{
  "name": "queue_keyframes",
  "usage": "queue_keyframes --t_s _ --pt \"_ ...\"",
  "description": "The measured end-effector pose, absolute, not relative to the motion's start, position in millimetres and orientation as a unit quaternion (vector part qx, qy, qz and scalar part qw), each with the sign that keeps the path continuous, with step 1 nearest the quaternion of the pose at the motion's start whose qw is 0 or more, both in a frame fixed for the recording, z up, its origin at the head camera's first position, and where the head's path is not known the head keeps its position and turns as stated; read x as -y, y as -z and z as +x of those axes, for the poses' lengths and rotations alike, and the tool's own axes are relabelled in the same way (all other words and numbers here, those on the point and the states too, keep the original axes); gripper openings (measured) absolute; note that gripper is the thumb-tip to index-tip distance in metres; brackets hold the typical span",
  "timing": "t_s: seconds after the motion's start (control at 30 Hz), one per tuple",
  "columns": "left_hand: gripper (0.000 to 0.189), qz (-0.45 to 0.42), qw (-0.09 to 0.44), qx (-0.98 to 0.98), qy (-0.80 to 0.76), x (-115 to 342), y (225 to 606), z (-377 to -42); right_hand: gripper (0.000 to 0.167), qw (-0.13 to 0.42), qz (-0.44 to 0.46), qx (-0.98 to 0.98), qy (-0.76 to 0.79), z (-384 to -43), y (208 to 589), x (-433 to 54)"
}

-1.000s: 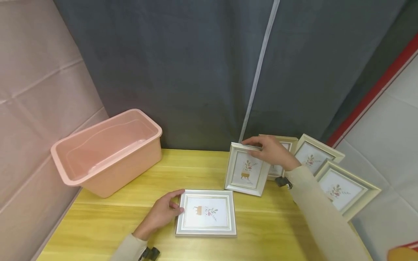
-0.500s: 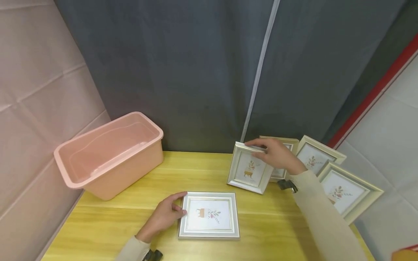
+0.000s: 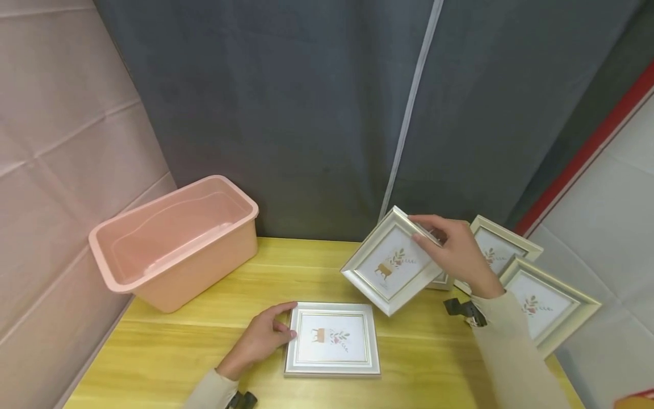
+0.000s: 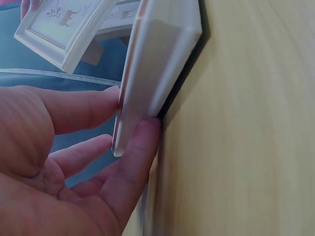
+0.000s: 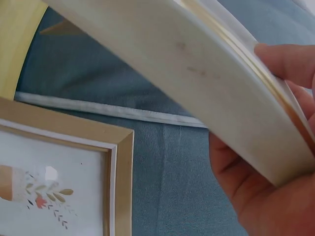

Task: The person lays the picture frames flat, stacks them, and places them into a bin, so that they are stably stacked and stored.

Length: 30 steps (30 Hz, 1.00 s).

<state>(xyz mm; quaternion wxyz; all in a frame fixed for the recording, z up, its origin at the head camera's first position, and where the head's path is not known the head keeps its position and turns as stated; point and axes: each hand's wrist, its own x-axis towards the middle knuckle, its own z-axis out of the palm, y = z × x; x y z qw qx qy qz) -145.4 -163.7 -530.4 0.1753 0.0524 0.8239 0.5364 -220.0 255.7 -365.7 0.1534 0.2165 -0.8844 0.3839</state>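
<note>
My right hand (image 3: 460,253) grips the upper right edge of a silver-white picture frame (image 3: 380,275), thumb over its front. That frame is tilted, one corner down, and its picture shows a potted plant. In the right wrist view the frame's side (image 5: 197,83) runs between thumb and fingers. A second silver-white picture frame (image 3: 347,366) lies face up at the table's front middle. My left hand (image 3: 263,338) pinches its left edge; the left wrist view shows the thumb at the face's border and a fingertip (image 4: 145,132) against the side.
A pink plastic bin (image 3: 204,272) stands at the back left. To the right, cream-gold frames (image 3: 567,318) stand upright, one partly hidden behind my right hand. A dark curtain (image 3: 286,142) hangs behind the wooden table (image 3: 168,352).
My right hand has raised the picture frame and turned it clockwise, its upper corner moving right. My left hand stays at the lying frame's edge; the whole view has shifted slightly.
</note>
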Motion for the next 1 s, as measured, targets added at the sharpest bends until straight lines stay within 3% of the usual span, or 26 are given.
queue_keyframes --t_s 0.3,0.53,0.83,1.0 --pt "0.067 0.038 0.170 -0.830 -0.529 159 525 -146 0.038 0.180 0.169 0.859 -0.448 -201 380 -252" --pt "0.059 0.034 0.124 -0.844 -0.521 158 507 -151 0.037 0.173 0.177 0.810 -0.533 -189 393 -248" --pt "0.048 0.111 0.084 -0.825 -0.548 150 485 -152 0.038 0.184 0.200 0.799 -0.536 -170 400 -240" --pt "0.041 0.173 0.054 -0.790 -0.585 144 476 -154 0.037 0.163 0.206 0.788 -0.557 -164 410 -237"
